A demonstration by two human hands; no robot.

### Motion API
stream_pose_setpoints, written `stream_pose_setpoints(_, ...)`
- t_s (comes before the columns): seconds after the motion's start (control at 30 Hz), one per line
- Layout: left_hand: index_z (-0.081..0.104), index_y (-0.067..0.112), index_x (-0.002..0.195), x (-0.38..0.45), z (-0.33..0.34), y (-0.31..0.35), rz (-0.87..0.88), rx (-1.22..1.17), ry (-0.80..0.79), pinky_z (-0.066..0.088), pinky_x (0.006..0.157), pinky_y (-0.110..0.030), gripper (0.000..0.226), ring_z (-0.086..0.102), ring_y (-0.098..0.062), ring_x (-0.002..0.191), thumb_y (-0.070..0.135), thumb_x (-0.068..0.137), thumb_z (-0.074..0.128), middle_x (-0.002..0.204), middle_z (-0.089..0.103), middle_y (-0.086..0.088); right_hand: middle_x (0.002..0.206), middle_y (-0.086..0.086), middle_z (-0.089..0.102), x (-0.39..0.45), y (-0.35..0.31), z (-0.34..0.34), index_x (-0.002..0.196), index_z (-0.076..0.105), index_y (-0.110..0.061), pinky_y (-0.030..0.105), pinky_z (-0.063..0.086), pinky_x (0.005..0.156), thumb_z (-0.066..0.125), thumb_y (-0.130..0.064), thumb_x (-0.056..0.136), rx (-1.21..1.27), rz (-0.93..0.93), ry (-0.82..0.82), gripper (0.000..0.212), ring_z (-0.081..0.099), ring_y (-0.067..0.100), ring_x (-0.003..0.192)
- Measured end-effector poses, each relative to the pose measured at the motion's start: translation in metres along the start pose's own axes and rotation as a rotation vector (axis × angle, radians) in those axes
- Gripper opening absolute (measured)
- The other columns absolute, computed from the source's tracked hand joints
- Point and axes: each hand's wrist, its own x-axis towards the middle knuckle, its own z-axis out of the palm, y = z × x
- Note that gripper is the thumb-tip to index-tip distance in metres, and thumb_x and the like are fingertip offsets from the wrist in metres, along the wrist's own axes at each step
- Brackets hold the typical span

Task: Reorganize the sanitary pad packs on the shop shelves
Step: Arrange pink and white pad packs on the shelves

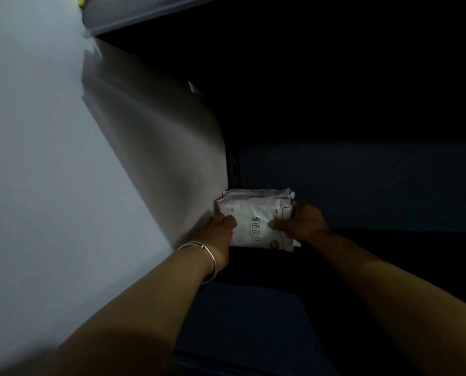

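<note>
Below, two hands: left hand point(217, 229) and right hand point(302, 222) grip the sides of the front pad pack point(256, 226); at least one more behind, on the dark shelf point(362, 185) beside the white side panel point(150, 147).

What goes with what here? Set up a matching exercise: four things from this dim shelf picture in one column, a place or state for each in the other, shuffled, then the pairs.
Column one:
1. left hand
2. right hand
3. bangle
4. pad packs

Column two:
A. worn round the left wrist
B. stacked against the pale side panel
C. grips the packs' right end
D. holds the packs' left end, next to the panel

Pairs: 1-D, 2-C, 3-A, 4-B
</note>
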Motion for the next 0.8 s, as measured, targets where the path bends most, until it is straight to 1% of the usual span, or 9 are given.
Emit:
stream_pose_setpoints(0.07, 0.027, 0.018, 0.142, 0.002, 0.001, 0.002, -0.016, 0.005, 0.013, 0.026, 0.111, -0.028, 0.066, 0.026, -0.024, 0.135, 0.009, 0.084, 0.059, 0.147, 0.026, -0.005, 0.125, 0.004, 0.059, 0.001, 0.003, -0.001, 0.127, 0.052, -0.012, 0.019, 0.044, 0.079, 0.083, -0.032, 0.067, 0.040, 0.025, -0.018, 0.071, 0.057, 0.019, 0.112)
stream_pose_setpoints(0.17, 0.024, 0.017, 0.143, 0.005, 0.001, 0.007, -0.040, 0.026, 0.072, 0.023, 0.114, -0.031, 0.068, 0.021, -0.026, 0.138, 0.014, 0.085, 0.059, 0.148, 0.022, -0.005, 0.115, 0.002, 0.064, -0.003, 0.003, -0.007, 0.118, 0.059, -0.013, 0.017, 0.047, 0.072, 0.084, -0.025, 0.066, 0.070, 0.014, -0.074, 0.059, 0.061, 0.014, 0.099)
stream_pose_setpoints(0.27, 0.022, 0.018, 0.143, 0.006, -0.004, 0.014, -0.055, 0.049, 0.155, 0.020, 0.115, -0.035, 0.070, 0.017, -0.027, 0.138, 0.018, 0.084, 0.059, 0.146, 0.020, -0.005, 0.108, -0.001, 0.064, -0.014, 0.003, -0.011, 0.115, 0.058, -0.012, 0.011, 0.048, 0.061, 0.085, -0.014, 0.064, 0.200, -0.031, -0.075, 0.058, 0.061, 0.011, 0.093)
stream_pose_setpoints(0.37, 0.018, 0.021, 0.145, 0.005, -0.015, 0.021, -0.049, 0.062, 0.222, 0.021, 0.112, -0.038, 0.075, 0.018, -0.024, 0.135, 0.023, 0.083, 0.062, 0.147, 0.019, -0.001, 0.096, -0.006, 0.064, -0.027, 0.002, -0.012, 0.108, 0.054, -0.018, 0.015, 0.053, 0.067, 0.083, -0.001, 0.064, 0.318, -0.130, -0.072, 0.055, 0.063, 0.009, 0.088)
stream_pose_setpoints(0.43, 0.015, 0.023, 0.147, 0.005, -0.022, 0.025, -0.044, 0.088, 0.185, 0.018, 0.112, -0.039, 0.082, 0.016, -0.023, 0.137, 0.028, 0.082, 0.065, 0.149, 0.017, 0.002, 0.093, -0.006, 0.065, -0.033, 0.001, -0.013, 0.106, 0.055, -0.021, 0.017, 0.055, 0.070, 0.081, 0.003, 0.065, 0.333, -0.209, -0.091, 0.055, 0.065, 0.012, 0.088)
stream_pose_setpoints(0.53, 0.011, 0.025, 0.148, 0.004, -0.027, 0.031, -0.073, 0.121, 0.102, 0.015, 0.113, -0.041, 0.093, 0.014, -0.021, 0.140, 0.038, 0.078, 0.070, 0.151, 0.018, 0.004, 0.083, -0.005, 0.061, -0.042, -0.002, -0.019, 0.104, 0.054, -0.024, 0.017, 0.056, 0.065, 0.080, 0.004, 0.066, 0.326, -0.260, -0.125, 0.053, 0.063, 0.008, 0.075)
stream_pose_setpoints(0.67, 0.030, 0.024, 0.140, 0.001, -0.038, 0.043, -0.097, 0.102, 0.088, 0.027, 0.106, -0.035, 0.079, 0.037, -0.021, 0.131, 0.042, 0.075, 0.071, 0.141, 0.041, 0.001, 0.091, 0.001, 0.063, -0.051, -0.004, -0.033, 0.103, 0.054, -0.026, 0.025, 0.058, 0.067, 0.078, 0.009, 0.066, 0.432, -0.247, -0.156, 0.057, 0.065, 0.015, 0.082)
stream_pose_setpoints(0.73, 0.039, 0.022, 0.136, -0.003, -0.046, 0.047, -0.085, 0.020, 0.128, 0.037, 0.097, -0.029, 0.071, 0.048, -0.020, 0.121, 0.037, 0.075, 0.073, 0.133, 0.050, -0.001, 0.099, 0.000, 0.063, -0.055, -0.005, -0.041, 0.112, 0.051, -0.026, 0.021, 0.057, 0.066, 0.077, 0.009, 0.067, 0.474, -0.233, -0.195, 0.063, 0.065, 0.013, 0.088)
stream_pose_setpoints(0.8, 0.044, 0.020, 0.132, -0.007, -0.052, 0.049, -0.089, -0.065, 0.161, 0.041, 0.090, -0.027, 0.067, 0.052, -0.022, 0.115, 0.033, 0.074, 0.074, 0.128, 0.054, -0.003, 0.107, -0.006, 0.059, -0.060, -0.004, -0.049, 0.121, 0.044, -0.026, 0.014, 0.053, 0.069, 0.080, -0.002, 0.068, 0.412, -0.194, -0.180, 0.068, 0.060, 0.009, 0.097)
